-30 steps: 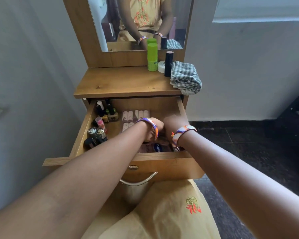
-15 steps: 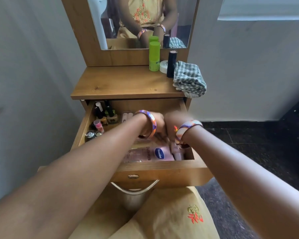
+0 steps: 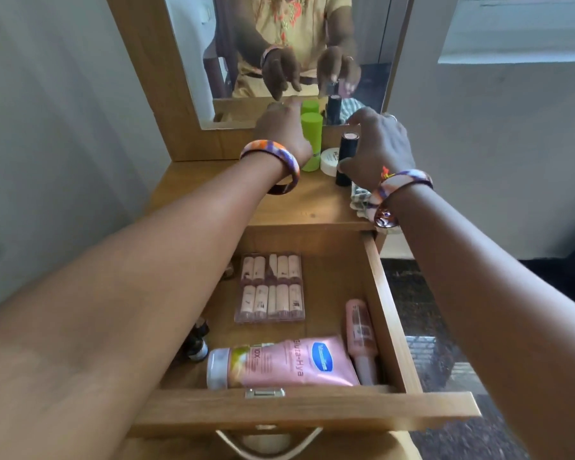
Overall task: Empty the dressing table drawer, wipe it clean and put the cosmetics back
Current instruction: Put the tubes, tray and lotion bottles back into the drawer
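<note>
While the open wooden drawer (image 3: 384,313) holds a pink lotion tube (image 3: 289,363), emptying continues: both hands hover over the table (image 3: 213,180), left hand (image 3: 283,134) fingers loosely spread and empty; whether the right hand (image 3: 377,147) pinches something I cannot tell. Next, reach back for the tube.

Tabletop (image 3: 213,180) bears bottle (image 3: 311,141), jar (image 3: 328,159), tube (image 3: 346,157), cloth (image 3: 359,197)

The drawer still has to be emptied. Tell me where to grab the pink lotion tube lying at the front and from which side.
Grip the pink lotion tube across its middle, coming straight down from above. It lies flat on its side along the drawer front, cap to the left, with a slim pink bottle close at its right end, so only the top is really open.
</note>
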The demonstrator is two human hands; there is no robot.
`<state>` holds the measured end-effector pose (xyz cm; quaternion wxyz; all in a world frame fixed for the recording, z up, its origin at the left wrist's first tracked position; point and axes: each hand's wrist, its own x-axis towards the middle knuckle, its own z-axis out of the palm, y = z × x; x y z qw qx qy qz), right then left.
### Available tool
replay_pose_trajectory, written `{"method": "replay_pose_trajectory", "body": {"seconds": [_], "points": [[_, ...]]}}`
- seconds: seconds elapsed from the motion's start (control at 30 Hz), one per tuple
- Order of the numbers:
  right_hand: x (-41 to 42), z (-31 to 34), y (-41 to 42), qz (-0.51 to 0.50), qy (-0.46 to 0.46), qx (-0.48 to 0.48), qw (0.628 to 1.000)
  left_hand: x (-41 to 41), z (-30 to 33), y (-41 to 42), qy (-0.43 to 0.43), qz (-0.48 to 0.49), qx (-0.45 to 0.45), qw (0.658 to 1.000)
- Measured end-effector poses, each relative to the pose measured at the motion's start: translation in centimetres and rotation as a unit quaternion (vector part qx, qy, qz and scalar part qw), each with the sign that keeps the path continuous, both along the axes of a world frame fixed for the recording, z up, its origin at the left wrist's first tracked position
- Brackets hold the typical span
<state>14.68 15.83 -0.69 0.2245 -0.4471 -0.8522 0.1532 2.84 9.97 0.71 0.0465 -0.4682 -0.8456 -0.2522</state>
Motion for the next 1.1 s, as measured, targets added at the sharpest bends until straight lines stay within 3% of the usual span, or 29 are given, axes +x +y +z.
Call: {"method": "replay_pose_trajectory", "body": {"seconds": [0.07, 0.2, 0.5, 0.67, 0.83, 0.9, 1.1], "points": [[-0.2, -1.0, 0.4, 0.010, -0.021, -0.070, 0.997, -0.7, -0.2, 1.2, 0.041, -0.041, -0.024, 0.998], [-1.0, -0.5, 0.6, 0.033, -0.004, 0.009, 0.999, -1.0, -0.4, 3.3, 0.082, -0.096, -0.098, 0.987], [-1.2, -0.5, 1.3, 0.042, 0.078, 0.000, 0.996, -1.3, -0.6, 3.2, 0.086, -0.064, -0.111, 0.988], [-0.9, -0.3, 0.7, 0.042, 0.097, -0.032, 0.994, -1.7, -0.2, 1.2, 0.062, -0.063, -0.064, 0.994], [0.0, -0.7, 0.5, 0.046, 0.121, -0.137, 0.982, -1.3, 1.0, -2.1, -0.017, -0.104, -0.040, 0.994], [1.1, -1.3, 1.0, 0.059, 0.101, -0.176, 0.977, -0.6, 1.2, -3.6, -0.046, -0.116, -0.056, 0.991], [2.6, 1.9, -4.1, 0.130, 0.017, -0.169, 0.977, 1.7, 1.2, -7.2, -0.105, -0.153, -0.067, 0.980]]}}
